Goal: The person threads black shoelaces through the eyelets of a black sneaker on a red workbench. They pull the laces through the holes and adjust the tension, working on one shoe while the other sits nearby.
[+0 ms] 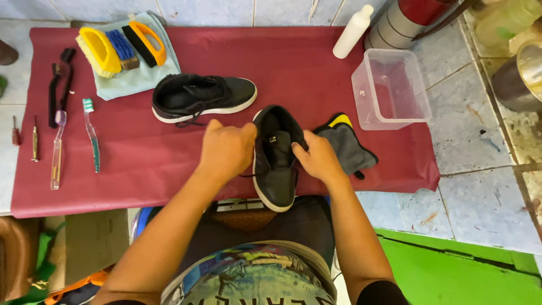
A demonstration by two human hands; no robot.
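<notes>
- The person's lap, in a patterned shirt (248, 277), sits at the near edge of the worktop (497, 220), which is tiled and covered by a dark red mat (141, 164).
- A black shoe with a white sole (275, 169) lies on the near edge of that mat, its toe pointing toward the person and hanging slightly over the edge.
- The left hand (227, 150) is closed on the shoe's left side near the collar, fingers curled over the rim.
- The right hand (317, 157) grips the shoe's right side, fingertips pressed in at the tongue.
- Just right of the held shoe, touching it, is a grey cloth with a yellow corner (345, 146).
- Just beyond the held shoe lies a second black shoe (200, 97) on its side, laces loose.
- Farther right of the held shoe stands a clear plastic tub (389, 90), with a white bottle (352, 33) beyond it.
- Far left of the held shoe lie two toothbrushes (90, 135), and beyond them scrubbing brushes (121, 49) rest on a pale blue towel (132, 79).
</notes>
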